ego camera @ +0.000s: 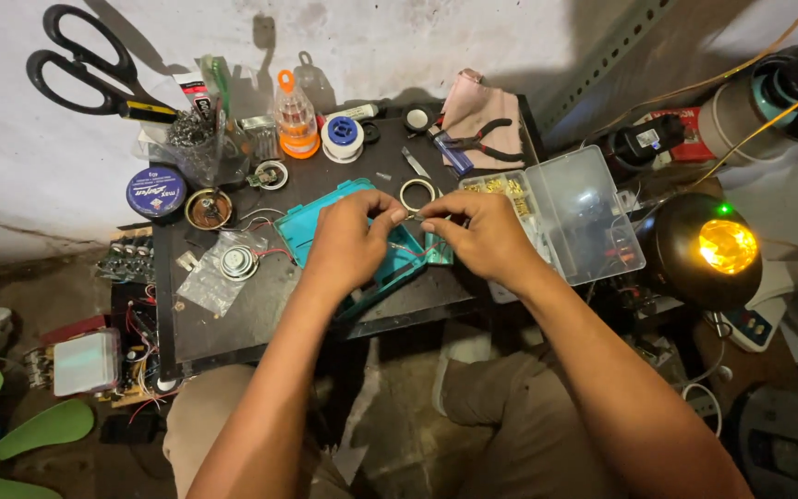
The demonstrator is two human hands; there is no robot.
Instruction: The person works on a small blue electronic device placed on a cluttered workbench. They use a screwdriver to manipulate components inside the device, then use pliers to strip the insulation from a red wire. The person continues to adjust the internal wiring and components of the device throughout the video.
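My left hand [348,242] and right hand [482,236] both pinch thin wire [413,218] between fingertips, over teal case [325,214]; wire runs left-right.

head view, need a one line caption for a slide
Both hands, left hand and right hand, pinch a small wire over a teal case on a cluttered dark worktable.

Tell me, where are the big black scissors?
In the head view, the black scissors are at the top left, against the pale wall behind the small dark table, just left of the clear cup of tools, far from both hands.
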